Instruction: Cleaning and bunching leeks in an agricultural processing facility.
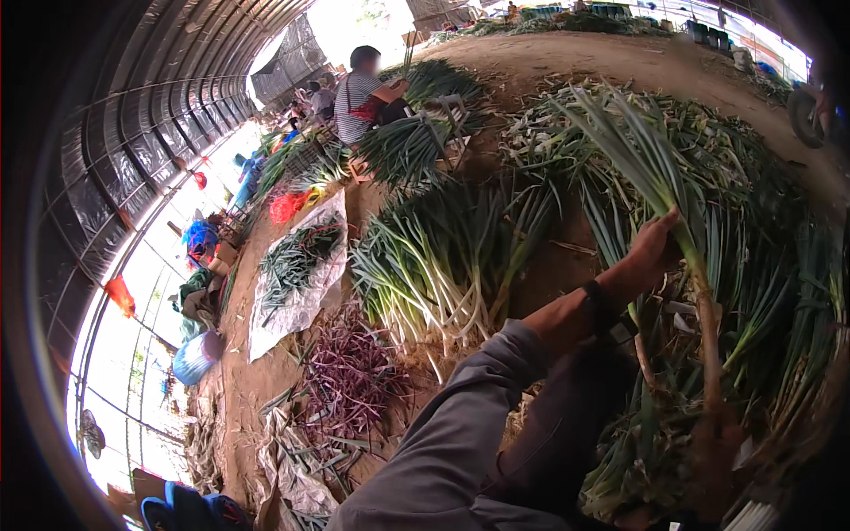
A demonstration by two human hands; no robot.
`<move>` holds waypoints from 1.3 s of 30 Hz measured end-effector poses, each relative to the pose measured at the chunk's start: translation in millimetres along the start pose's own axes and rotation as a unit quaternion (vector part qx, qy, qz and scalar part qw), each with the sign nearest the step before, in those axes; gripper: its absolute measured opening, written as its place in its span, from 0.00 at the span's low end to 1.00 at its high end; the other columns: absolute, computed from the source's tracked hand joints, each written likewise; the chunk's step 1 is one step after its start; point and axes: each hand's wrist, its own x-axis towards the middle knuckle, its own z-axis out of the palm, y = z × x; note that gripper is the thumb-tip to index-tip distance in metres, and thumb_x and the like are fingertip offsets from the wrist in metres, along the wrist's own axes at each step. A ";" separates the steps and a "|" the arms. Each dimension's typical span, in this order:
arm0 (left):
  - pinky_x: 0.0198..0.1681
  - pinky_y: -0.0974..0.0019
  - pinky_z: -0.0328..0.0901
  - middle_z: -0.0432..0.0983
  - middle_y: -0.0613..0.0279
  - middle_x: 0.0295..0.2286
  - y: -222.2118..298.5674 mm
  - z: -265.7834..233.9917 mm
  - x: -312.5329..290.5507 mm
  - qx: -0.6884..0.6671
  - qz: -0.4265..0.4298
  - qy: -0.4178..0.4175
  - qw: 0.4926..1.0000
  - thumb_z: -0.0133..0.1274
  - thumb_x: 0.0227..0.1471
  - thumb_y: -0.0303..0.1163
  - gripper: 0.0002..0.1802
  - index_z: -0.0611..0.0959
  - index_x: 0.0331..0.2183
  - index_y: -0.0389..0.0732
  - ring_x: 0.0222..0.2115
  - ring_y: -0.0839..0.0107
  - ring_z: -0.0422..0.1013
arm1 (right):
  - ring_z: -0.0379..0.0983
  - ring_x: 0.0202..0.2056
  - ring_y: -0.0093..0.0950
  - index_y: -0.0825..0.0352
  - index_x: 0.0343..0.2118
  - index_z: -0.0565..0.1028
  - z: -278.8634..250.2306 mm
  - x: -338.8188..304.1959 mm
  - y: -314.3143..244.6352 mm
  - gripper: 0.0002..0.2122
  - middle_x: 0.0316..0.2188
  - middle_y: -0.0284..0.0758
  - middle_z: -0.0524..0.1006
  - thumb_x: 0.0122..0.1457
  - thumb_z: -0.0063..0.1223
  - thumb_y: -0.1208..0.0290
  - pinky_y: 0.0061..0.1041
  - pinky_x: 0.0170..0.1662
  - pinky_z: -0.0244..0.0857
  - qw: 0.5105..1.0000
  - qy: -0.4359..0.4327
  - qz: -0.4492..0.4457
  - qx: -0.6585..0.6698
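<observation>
My left hand [653,253], with a dark band at its wrist, is closed around a long green onion [699,288]. The stalk stands nearly upright, its green leaves fanning out above my fist and its brownish, soil-stained lower part hanging below. At the stalk's bottom end, a shaded, blurred shape looks like my right hand [715,456]; its fingers cannot be made out. Left of my forearm lies a row of cleaned green onions [443,274] with white stems and roots toward me. More uncleaned green onions [761,274] lie heaped on the right.
Purple-red stripped peelings [350,376] lie on the dirt floor, beside a white sheet [310,283] bearing trimmed leaves. A person in a striped top [359,106] sits farther off among onion piles. Loose leaf waste [567,133] spreads at the far right. A curved tunnel wall [115,115] runs along the left.
</observation>
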 end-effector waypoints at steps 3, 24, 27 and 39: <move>0.38 0.56 0.73 0.76 0.59 0.34 -15.4 28.1 1.6 -0.045 0.001 0.024 0.999 0.49 0.64 0.44 0.18 0.75 0.45 0.39 0.34 0.64 0.75 | 0.76 0.30 0.37 0.69 0.48 0.74 8.1 -10.8 -38.2 0.16 0.30 0.40 0.79 0.60 0.53 0.66 0.35 0.33 0.68 0.978 -0.015 -0.010 -0.208; 0.46 0.59 0.72 0.77 0.63 0.43 -102.9 78.1 -11.8 -0.002 -0.041 -0.166 0.985 0.55 0.61 0.41 0.21 0.75 0.52 0.41 0.42 0.68 0.75 | 0.76 0.38 0.20 0.73 0.44 0.76 11.3 98.5 -66.3 0.13 0.37 0.36 0.81 0.62 0.59 0.70 0.22 0.43 0.70 0.991 0.078 -0.067 0.080; 0.47 0.62 0.72 0.77 0.64 0.44 -109.6 78.4 -9.2 -0.002 -0.052 -0.206 0.977 0.55 0.61 0.40 0.21 0.75 0.52 0.40 0.42 0.69 0.75 | 0.73 0.36 0.17 0.73 0.42 0.76 17.4 99.8 -62.6 0.12 0.34 0.34 0.80 0.60 0.61 0.71 0.19 0.40 0.68 0.980 0.099 -0.058 0.161; 0.40 0.66 0.74 0.79 0.64 0.36 -122.0 86.1 -15.8 0.007 -0.052 -0.233 0.971 0.55 0.61 0.39 0.16 0.77 0.46 0.40 0.37 0.74 0.76 | 0.67 0.26 0.14 0.69 0.40 0.78 -0.9 97.1 -65.8 0.12 0.26 0.26 0.76 0.57 0.66 0.69 0.15 0.31 0.63 0.981 0.090 -0.073 0.158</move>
